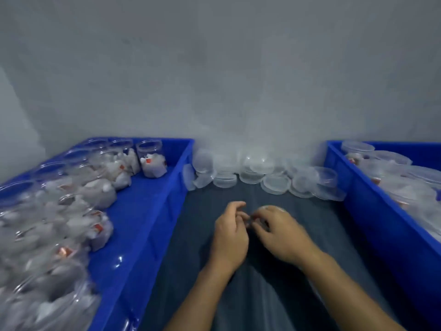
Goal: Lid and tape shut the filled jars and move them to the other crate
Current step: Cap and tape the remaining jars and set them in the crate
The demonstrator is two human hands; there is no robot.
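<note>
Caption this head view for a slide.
Both hands work a clear jar between two blue crates.

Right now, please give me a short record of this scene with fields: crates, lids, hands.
left crate: blue, holds open filled jars
right crate: blue, holds lidded jars
loose lids: clear, piled by the wall between the crates
left hand: fingers curled, beside the right hand
right hand: over a jar, mostly hidden
tape: not clearly visible
</note>
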